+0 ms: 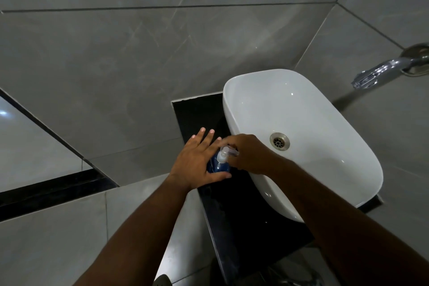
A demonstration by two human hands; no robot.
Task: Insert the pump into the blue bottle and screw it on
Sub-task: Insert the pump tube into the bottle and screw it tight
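The blue bottle [218, 166] stands upright on the black counter [232, 211], just left of the white basin. A clear pump [226, 152] sits in its neck, nozzle pointing right. My left hand [197, 162] is against the bottle's left side; its thumb wraps under the front while the fingers stretch out straight past it. My right hand [248, 153] comes in over the basin's edge and its fingers close around the pump head. The bottle's lower part is hidden by my hands.
A white oval basin [329, 158] with a metal drain [279, 141] fills the counter's right side. A chrome tap [385, 72] juts from the grey tiled wall at the upper right. Grey tiles surround the counter on the left.
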